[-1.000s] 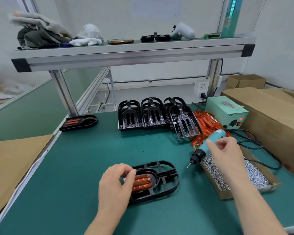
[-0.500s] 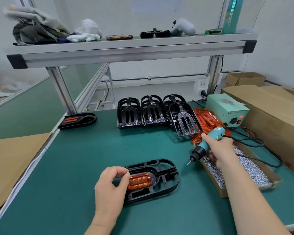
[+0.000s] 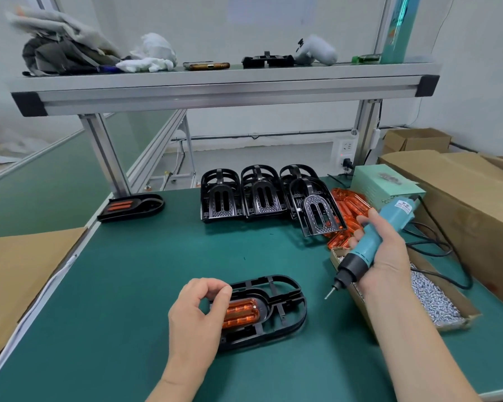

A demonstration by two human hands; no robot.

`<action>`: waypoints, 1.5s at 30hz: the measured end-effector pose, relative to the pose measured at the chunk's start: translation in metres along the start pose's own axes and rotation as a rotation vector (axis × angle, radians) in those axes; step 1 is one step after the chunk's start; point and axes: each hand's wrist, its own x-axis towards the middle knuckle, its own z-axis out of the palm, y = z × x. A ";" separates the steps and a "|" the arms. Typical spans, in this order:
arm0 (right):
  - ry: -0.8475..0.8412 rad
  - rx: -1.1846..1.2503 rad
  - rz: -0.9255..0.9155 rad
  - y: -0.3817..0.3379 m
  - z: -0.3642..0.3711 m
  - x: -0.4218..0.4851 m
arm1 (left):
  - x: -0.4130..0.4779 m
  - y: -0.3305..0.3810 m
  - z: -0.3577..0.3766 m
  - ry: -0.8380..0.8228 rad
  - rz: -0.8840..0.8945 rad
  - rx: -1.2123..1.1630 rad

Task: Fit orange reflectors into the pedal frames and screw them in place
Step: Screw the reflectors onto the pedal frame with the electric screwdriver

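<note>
Pedal frame (image 3: 291, 322) with orange reflector (image 3: 241, 313) partly under left hand (image 3: 196, 320) — fingertips pinched, contents unclear, right hand (image 3: 386, 256) gripping screwdriver (image 3: 366, 250) alongside.

White walls (image 3: 273, 24); aluminium shelf (image 3: 224, 91)

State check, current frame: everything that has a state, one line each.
pedal frame: flat on table, orange reflector seated
electric screwdriver: in air, bit clear of frame
right hand: grips screwdriver
left hand: fingertips pinched at frame edge, contents unclear
screw box: open, full
far-left pedal: reflectors fitted
back-row frames: standing, empty
</note>
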 end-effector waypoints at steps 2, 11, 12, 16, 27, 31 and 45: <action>-0.080 0.060 0.085 -0.001 0.010 -0.011 | -0.001 0.005 0.002 -0.016 0.000 -0.026; -0.055 0.045 -0.056 0.028 0.059 -0.046 | -0.008 0.022 0.007 -0.093 -0.089 -0.196; -0.027 0.040 -0.069 0.033 0.063 -0.046 | -0.008 0.023 0.008 -0.096 -0.105 -0.215; 0.031 0.043 -0.067 0.045 0.074 -0.045 | -0.007 0.026 0.010 -0.089 -0.161 -0.275; 0.044 0.042 -0.066 0.047 0.077 -0.048 | -0.006 0.028 0.007 -0.072 -0.235 -0.397; 0.044 0.049 -0.072 0.050 0.077 -0.049 | -0.008 0.029 0.011 -0.083 -0.233 -0.390; 0.049 0.062 -0.084 0.054 0.076 -0.049 | -0.010 0.027 0.013 -0.065 -0.268 -0.482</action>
